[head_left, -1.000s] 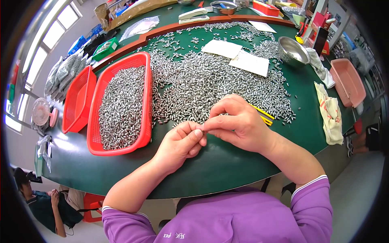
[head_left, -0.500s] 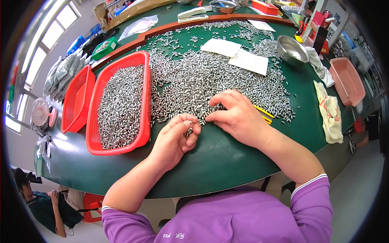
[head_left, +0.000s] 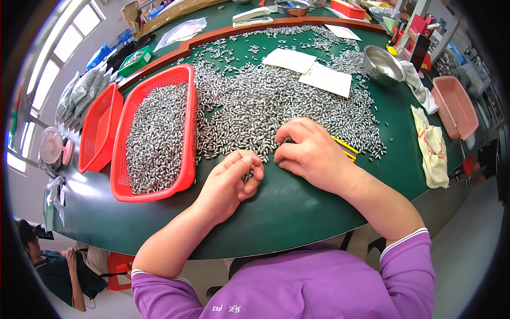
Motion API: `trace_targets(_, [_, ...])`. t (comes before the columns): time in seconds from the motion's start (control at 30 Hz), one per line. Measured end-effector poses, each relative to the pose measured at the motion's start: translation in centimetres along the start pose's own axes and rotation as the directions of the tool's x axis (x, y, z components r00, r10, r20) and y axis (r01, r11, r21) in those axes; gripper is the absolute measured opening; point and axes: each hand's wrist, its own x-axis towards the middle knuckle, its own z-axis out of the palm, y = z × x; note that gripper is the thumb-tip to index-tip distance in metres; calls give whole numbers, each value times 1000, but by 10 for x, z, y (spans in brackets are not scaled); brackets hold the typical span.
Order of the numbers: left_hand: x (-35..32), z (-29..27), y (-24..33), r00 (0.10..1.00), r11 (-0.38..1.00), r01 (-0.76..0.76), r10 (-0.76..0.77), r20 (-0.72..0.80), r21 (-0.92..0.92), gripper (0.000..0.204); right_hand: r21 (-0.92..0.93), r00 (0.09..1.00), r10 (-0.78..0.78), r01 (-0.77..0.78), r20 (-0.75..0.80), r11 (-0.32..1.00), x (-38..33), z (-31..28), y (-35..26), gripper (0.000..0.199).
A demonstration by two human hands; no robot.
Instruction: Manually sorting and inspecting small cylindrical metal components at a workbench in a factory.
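The metal pieces (head_left: 249, 106) are small, silvery and bullet-shaped, with bright highlights and darker grey sides, hundreds of them heaped loosely on the green bench (head_left: 265, 226). Put the dial's centre between the two hands, twelve pointing straight away from the person: the heap spreads around twelve, thinning into stragglers at its far edge. More fill the red basket (head_left: 189, 133) towards half past nine, with a second red basket (head_left: 100, 130) just beyond it.

Both forearms, bare below purple sleeves, come up from the near side, the left from about seven, the right from about four. The left hand (head_left: 232, 179) is turned thumb-up just short of the heap's near edge; its fingers are curled in around a few pieces, the thumb lying over the forefinger. The right hand (head_left: 313, 154) arches palm-down over the heap's near edge, wrist bent inward. Its thumb and forefinger stand a little apart, with silver showing between them; from here I can't tell whether they have hold of one. Beside its knuckles, at about two, lies a yellow-handled tool (head_left: 346, 144), partly hidden.
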Motion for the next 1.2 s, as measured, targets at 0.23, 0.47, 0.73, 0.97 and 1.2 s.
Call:
trace_targets(0.23, [-2,0,2,992,999,43,-45,120,21,9,181,999,19,-10,-46,983,6,-5,-8,17])
trace_targets(0.47, [-3,2,1,987,995,71,-79,138,65,13,313,990,-71,107,-124,944,9,-6,-13,27])
trace_targets(0.73, [-3,2,0,986,989,87,-102,132,119,14,343,983,-39,101,-181,934,8,-4,-17,34])
trace_targets(0.97, [-3,7,1,988,983,106,-121,94,152,11,363,981,-18,89,-194,928,7,-4,-17,34])
trace_targets(1.2, [-3,4,2,992,996,51,-59,111,75,12,195,964,-109,158,-241,968,10,-6,-13,24])
